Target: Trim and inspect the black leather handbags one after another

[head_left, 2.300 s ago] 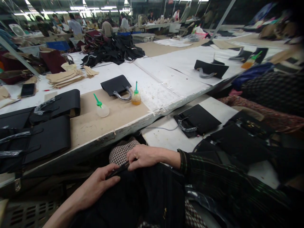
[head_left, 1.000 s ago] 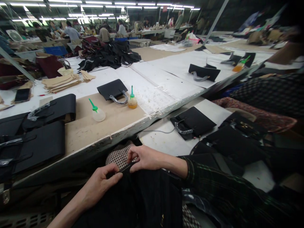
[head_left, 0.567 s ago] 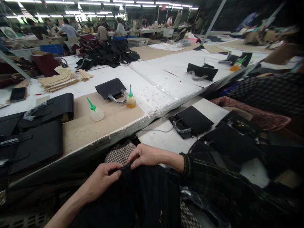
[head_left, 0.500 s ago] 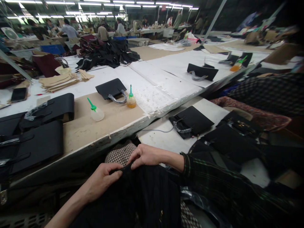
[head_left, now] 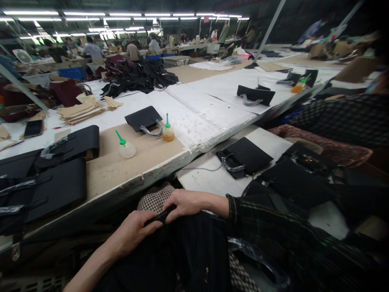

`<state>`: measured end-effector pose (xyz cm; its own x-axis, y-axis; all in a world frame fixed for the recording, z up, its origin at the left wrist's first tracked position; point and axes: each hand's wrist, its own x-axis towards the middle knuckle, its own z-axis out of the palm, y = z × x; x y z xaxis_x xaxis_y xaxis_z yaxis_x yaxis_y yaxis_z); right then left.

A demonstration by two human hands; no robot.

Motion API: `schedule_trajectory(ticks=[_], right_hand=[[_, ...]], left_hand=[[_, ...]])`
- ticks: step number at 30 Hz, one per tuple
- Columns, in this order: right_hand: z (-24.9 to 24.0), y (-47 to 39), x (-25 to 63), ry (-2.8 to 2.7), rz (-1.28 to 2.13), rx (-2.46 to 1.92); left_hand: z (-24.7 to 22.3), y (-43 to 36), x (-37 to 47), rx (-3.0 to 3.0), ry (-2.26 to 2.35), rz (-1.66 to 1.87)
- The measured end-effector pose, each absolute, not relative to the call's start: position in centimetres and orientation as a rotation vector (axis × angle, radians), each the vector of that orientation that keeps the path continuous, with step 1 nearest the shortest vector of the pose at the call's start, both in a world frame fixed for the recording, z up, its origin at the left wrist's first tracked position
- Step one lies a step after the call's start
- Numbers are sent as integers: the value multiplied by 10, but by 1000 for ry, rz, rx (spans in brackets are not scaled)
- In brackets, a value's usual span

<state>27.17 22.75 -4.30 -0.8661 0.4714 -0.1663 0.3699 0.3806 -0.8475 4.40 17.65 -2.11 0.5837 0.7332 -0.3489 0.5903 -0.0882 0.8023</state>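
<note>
A black bag [head_left: 194,247] with soft dark cloth and a small gold zip pull lies over my lap. My left hand [head_left: 138,227] pinches its upper edge between thumb and fingers. Close beside it, my right hand [head_left: 182,205] grips the same edge, thumb toward me. The edge bends slightly between the two hands. Beneath them shows checkered fabric [head_left: 154,197]. A wrapped clear-plastic handle [head_left: 261,259] is at the lower right of the bag.
Black handbags lie on the table [head_left: 115,162] at left and on a lower white surface [head_left: 197,178] at right. Two glue bottles, one clear [head_left: 127,150] and one amber [head_left: 168,133], stand beside a small black bag [head_left: 144,118]. Another person's checkered sleeve [head_left: 343,117] is at right.
My left hand has moved slightly right and closed further over the edge. My right hand has shifted a little. The view has tilted slightly, moving the table items down and right.
</note>
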Motion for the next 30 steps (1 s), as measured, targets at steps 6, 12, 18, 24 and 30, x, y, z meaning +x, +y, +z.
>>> schedule_trajectory(ticks=[6,12,18,24,30], right_hand=[[-54,226,269,-2442,1493,-775],[-48,218,267,-2344,1553,-795],[-18,211,263,-2434,1484,-791],[-13,205,255,-2414,1538,-849],[-12,202,250,-2424,1512,-866]], left_hand=[[-20,176,47,1819,1067,125],[-17,174,49,1752,1056,196],[-1,169,44,2033,1146,161],[4,163,44,2210,1262,47],[-5,162,37,2274,1273,-37]])
